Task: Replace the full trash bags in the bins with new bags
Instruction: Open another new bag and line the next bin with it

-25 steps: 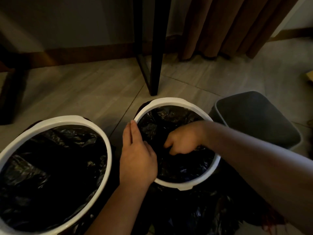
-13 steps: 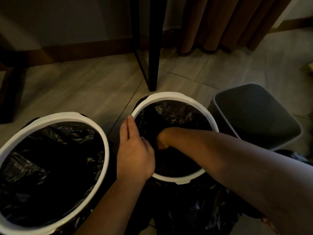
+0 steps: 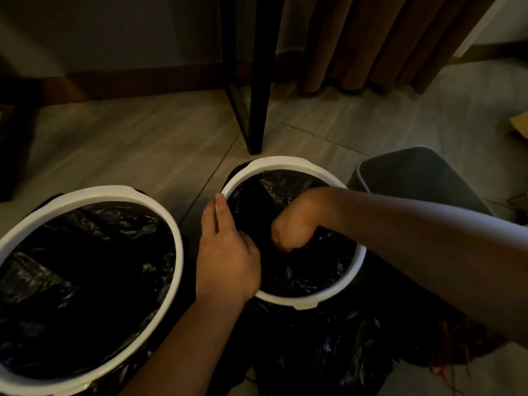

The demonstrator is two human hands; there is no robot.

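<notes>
Two round bins with white rims stand on the floor. The middle bin [image 3: 285, 164] is lined with a black bag [image 3: 308, 270]. My left hand [image 3: 225, 252] rests on its left rim, fingers lying straight along the edge. My right hand [image 3: 291, 232] is bent down inside this bin, pushed into the black bag, and its fingers are hidden in the dark plastic. The larger left bin [image 3: 94, 195] also holds a black bag [image 3: 85, 267], and neither hand touches it.
A grey rectangular bin [image 3: 414, 172] stands to the right of the middle bin. A black furniture leg [image 3: 257, 110] comes down just behind it, with a brown curtain [image 3: 371, 38] beyond. Crumpled black bag plastic [image 3: 328, 352] lies on the floor in front.
My right hand went deeper into the middle bin's bag, then rose slightly. My left hand stayed on the rim. The view shifted a little.
</notes>
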